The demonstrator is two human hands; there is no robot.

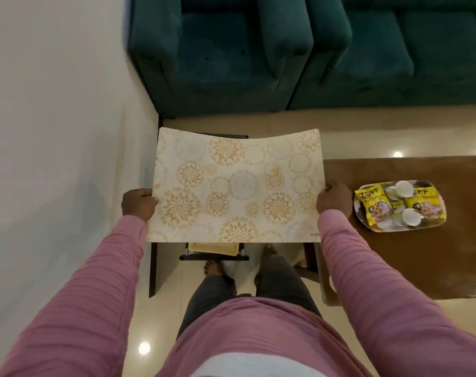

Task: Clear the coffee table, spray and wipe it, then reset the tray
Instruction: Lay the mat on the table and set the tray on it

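Clearing step, by the look of it. The cream rectangular placemat with gold and grey floral medallions (231, 186) is off the table, held in the air in front of the person. It hangs above a small dark-framed stand (213, 257) that carries a cream flat item (212, 247), mostly hidden.

The left hand (139, 204) grips the mat's left short edge, fingers curled under and thumb on top. The right hand (333, 200) pinches the right short edge the same way. The mat sags a little in the middle and its far edge bows.

To do this step well:
- Keep both grips even so the mat stays level and sheds no crumbs.
- Lower it flat onto the stand, square to the cream item.
- Let go only once it lies down, since it looks thin and floppy and one-handed it would likely fold.

The brown glossy wooden coffee table (421, 254) is to the right. An oval patterned tray (381, 229) sits on its near-left part, not yet cleared. The tray holds yellow snack packets (371, 208) and two white cups (404, 187). The rest of the tabletop that is in view shows only glare.

In the room there is a teal upholstered armchair (217, 50) and a matching teal sofa (394, 50) ahead, and a white wall (54, 104) on the left. The cream polished floor tiles (258, 123) show lamp reflections, so the floor is possibly slippery for bare feet.
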